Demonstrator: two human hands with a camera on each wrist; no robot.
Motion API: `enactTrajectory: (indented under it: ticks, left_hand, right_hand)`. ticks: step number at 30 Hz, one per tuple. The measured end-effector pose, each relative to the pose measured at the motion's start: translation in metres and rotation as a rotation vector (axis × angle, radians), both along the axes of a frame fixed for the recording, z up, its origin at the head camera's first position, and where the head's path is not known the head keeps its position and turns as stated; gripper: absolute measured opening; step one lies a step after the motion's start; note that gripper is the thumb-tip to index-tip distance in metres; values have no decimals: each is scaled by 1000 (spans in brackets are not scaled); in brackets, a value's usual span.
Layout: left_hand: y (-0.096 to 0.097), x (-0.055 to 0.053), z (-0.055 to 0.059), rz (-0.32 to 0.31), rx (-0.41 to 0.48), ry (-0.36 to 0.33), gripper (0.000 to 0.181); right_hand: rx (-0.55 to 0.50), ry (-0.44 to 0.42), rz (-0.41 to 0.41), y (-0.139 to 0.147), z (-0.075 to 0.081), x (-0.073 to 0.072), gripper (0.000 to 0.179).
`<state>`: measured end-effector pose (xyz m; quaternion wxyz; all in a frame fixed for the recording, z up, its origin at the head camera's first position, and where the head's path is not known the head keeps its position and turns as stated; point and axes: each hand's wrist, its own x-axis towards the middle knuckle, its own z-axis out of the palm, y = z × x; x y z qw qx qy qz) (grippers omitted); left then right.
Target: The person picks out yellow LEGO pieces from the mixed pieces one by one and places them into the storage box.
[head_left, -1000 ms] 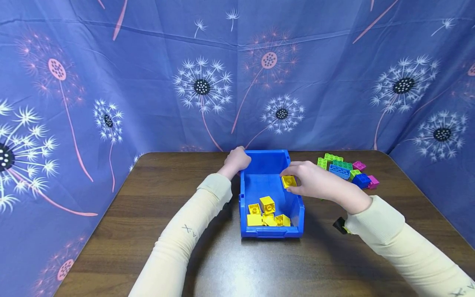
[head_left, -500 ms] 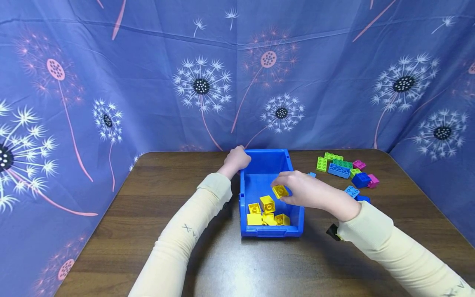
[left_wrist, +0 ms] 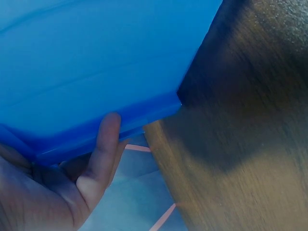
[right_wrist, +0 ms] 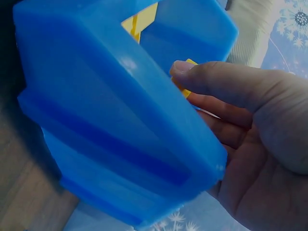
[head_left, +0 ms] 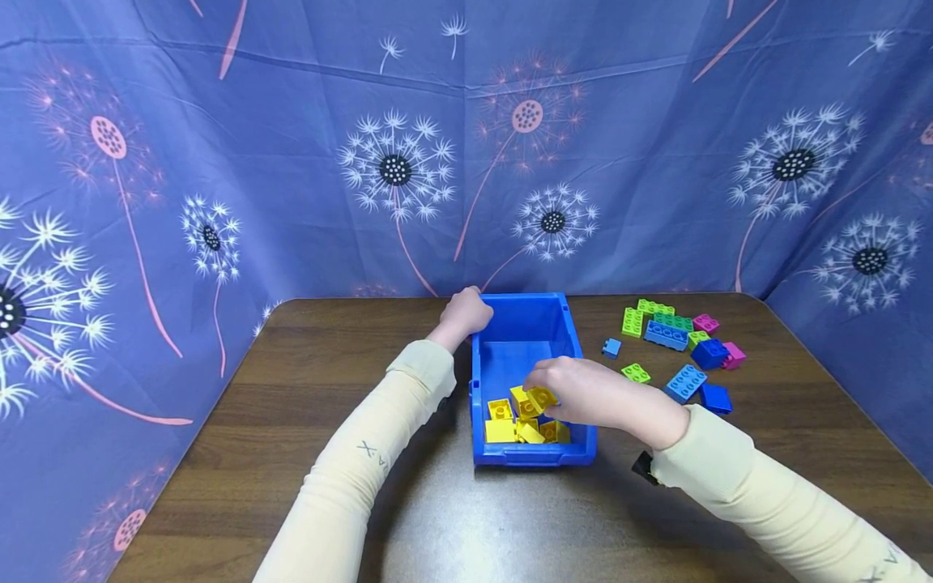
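A blue plastic bin (head_left: 535,457) stands on the wooden table, its low side facing me. With my left hand (head_left: 466,312) I grip its far left rim; in the left wrist view one digit lies along the rim (left_wrist: 149,120). My right hand (head_left: 583,392) is inside the bin near the front right and pinches a yellow toy building brick (head_left: 543,399) between thumb and fingers. Just below and left of it lie several yellow bricks (head_left: 500,431) on the bin's floor. The right wrist view has the bin's side wall (right_wrist: 110,110) partly hiding the pinched brick (right_wrist: 188,90).
Right of the bin, loose bricks are scattered: light blue (head_left: 685,382), dark blue (head_left: 716,398), lime green (head_left: 636,373), dark green (head_left: 672,321) and pink (head_left: 734,356). A small blue piece (head_left: 611,347) lies nearest the bin. A patterned blue cloth (head_left: 291,162) hangs behind the table.
My right hand has moved from above the bin's right wall down and toward its front, carrying the yellow brick to the other yellow bricks. The left hand has stayed on the rim.
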<state>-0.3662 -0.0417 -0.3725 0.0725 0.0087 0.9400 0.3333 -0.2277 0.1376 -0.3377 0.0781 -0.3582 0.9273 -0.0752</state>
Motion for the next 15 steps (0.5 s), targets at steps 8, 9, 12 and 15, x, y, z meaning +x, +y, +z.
enactTrajectory:
  ticks: [8, 9, 12, 15]
  left_hand:
    - [0, 2, 0, 9, 9, 3, 44]
    - [0, 2, 0, 10, 8, 4, 44]
    - [0, 3, 0, 13, 5, 8, 44]
    - [0, 3, 0, 15, 0, 16, 42]
  right_hand:
    - [54, -14, -20, -5, -7, 3, 37]
    - [63, -16, -21, -6, -9, 4, 36]
    - [87, -13, -11, -8, -12, 5, 37]
    - [102, 8, 11, -9, -17, 7, 38]
